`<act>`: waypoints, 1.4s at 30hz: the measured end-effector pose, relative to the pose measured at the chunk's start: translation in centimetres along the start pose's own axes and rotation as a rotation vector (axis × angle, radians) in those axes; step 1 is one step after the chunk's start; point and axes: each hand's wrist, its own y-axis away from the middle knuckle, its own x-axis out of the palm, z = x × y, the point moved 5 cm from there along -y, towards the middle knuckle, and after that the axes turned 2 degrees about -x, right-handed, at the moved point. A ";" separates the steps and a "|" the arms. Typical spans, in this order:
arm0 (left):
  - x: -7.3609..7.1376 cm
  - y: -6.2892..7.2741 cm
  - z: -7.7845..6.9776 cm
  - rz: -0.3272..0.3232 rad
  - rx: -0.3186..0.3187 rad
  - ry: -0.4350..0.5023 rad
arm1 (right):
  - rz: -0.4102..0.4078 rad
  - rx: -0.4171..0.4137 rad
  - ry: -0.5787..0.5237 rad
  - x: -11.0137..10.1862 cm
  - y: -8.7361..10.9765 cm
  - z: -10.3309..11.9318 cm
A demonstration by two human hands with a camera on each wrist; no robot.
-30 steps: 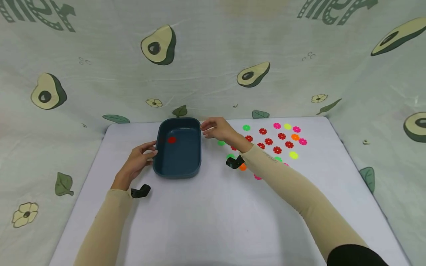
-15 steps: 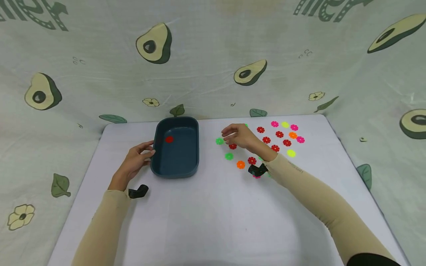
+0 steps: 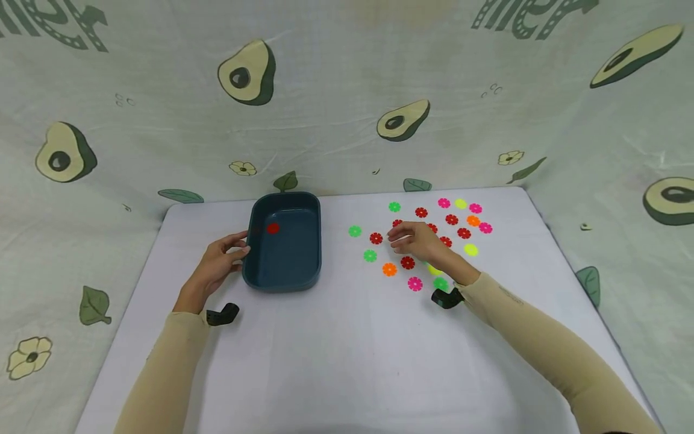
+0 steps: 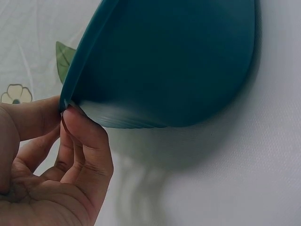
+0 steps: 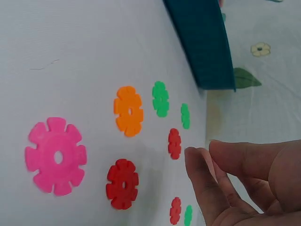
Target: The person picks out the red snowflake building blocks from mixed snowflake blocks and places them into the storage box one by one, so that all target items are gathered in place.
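Covering the forearms nearest the camera, beige sleeves [image 3: 162, 367] are extending over a white table [image 3: 336, 374]. A black wrist device [image 3: 222, 314] is jutting from the left cuff, and a second wrist device [image 3: 447, 299] is jutting from the right one.

Just beyond, a pink disc [image 3: 414, 284] is lying flat, and a green disc [image 3: 441, 283] is showing beside the right cuff. An orange disc [image 3: 389, 269] and a red disc [image 3: 408, 263] are lying slightly farther in.

On the left side, the left hand [image 3: 219, 262] is pinching the rim of a dark blue container [image 3: 282, 259] between thumb and fingers. The container is resting on the table, open side up, and a red piece [image 3: 273, 228] is lying inside, toward its far left part.

The right hand [image 3: 423, 241] is hovering among the scattered discs, empty, its thumb and forefinger tips leaving only a narrow gap. A second red disc [image 3: 376, 239] is lying just past those fingertips.

Farther off, a yellow disc [image 3: 461, 204] and a magenta disc [image 3: 444, 203] are lying close together near the table's far edge. Behind everything, a pale fabric backdrop [image 3: 325, 144] is hanging, printed with avocados, leaves and flowers.
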 end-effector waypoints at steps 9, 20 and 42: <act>0.1 0.1 -0.1 -0.002 -0.012 0.001 | -0.028 -0.007 0.051 -0.7 1.3 -1.9; 0.1 0.1 0.1 -0.010 -0.014 -0.007 | -0.052 -0.019 0.069 -1.2 2.1 -3.7; 0.2 0.1 0.2 -0.010 -0.036 0.006 | -0.093 -0.018 0.202 -0.6 2.0 -4.4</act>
